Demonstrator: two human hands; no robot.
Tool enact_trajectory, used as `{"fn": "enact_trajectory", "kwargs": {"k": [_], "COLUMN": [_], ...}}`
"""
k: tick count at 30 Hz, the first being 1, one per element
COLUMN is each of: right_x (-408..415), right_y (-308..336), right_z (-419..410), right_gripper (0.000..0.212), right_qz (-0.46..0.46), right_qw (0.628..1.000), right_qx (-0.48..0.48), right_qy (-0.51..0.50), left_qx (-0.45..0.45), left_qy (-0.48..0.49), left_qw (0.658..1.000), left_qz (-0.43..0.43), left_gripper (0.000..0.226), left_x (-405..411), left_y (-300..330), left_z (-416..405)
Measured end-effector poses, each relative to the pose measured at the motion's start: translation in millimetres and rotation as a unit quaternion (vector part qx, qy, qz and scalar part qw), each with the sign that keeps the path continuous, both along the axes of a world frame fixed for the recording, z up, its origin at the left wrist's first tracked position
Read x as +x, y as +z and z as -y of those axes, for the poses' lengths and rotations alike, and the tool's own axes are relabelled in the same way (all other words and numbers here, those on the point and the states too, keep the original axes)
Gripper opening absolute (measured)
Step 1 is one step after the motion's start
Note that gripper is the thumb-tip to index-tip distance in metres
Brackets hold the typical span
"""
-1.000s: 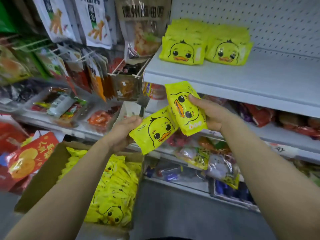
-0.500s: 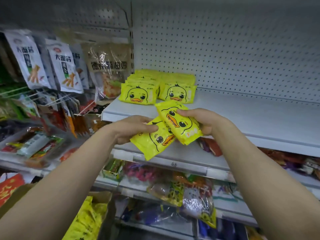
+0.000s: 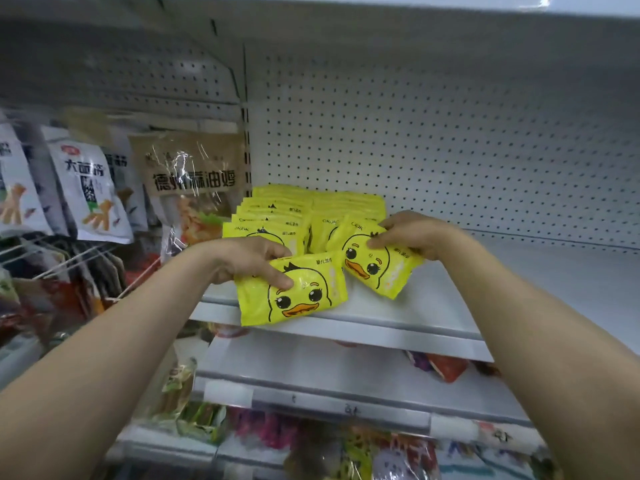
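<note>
While your left grip [image 3: 249, 259] pinched the first duck packet [image 3: 301, 292] by its upper left corner, that packet hung across the front lip of the shelf [image 3: 519, 282]. Your right grip [image 3: 415, 233] pinched the second duck packet [image 3: 377, 268], tilted, just right of the first and low over the shelf. You were at the placing step, I judge. Next, each packet needed standing up against the stacked rows [image 3: 277, 216] just behind your grips. Room to move lay right of your right grip, back to the pegboard [image 3: 450, 150]. Left of your left grip, a hanging bag [image 3: 194, 188] crowded the shelf's end.
</note>
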State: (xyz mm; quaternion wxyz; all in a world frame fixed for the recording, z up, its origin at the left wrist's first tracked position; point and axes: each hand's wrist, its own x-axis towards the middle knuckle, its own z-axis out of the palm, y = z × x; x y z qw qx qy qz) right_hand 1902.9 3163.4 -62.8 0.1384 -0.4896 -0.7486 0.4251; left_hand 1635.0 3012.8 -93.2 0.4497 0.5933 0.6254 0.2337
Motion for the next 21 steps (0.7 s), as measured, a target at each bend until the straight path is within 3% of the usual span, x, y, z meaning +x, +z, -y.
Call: {"fn": "enact_trajectory", "kwargs": {"k": [5, 10, 14, 18, 21], "right_x": [-34, -54, -59, -57, -55], "right_y": [-11, -13, -18, -24, -21], "right_z": [-27, -39, -45, -42, -26], "right_gripper": [0.049, 0.043, 0.048, 0.053, 0.047], "right_qz": [0.073, 0.088, 0.099, 0.124, 0.039], "right_qw": [0.983, 0.964, 0.951, 0.919, 0.917], "right_qx": [0.158, 0.234, 0.281, 0.370, 0.395], "right_qy": [0.050, 0.088, 0.081, 0.062, 0.036], "left_qx": [-0.001, 0.026, 0.062, 0.090, 0.109], "left_qy": [-0.061, -0.067, -0.083, -0.092, -0.095], "left_qw": [0.997, 0.993, 0.989, 0.982, 0.975], "left_qz": [-0.037, -0.097, -0.110, -0.136, -0.169], "left_gripper": [0.041, 0.061, 0.041, 0.036, 0.029], "left_x": [-13, -22, -20, -15, -12], "left_y": [-1, -4, -1, 3, 5], "left_z": [-23, -42, -44, -46, -54]}}
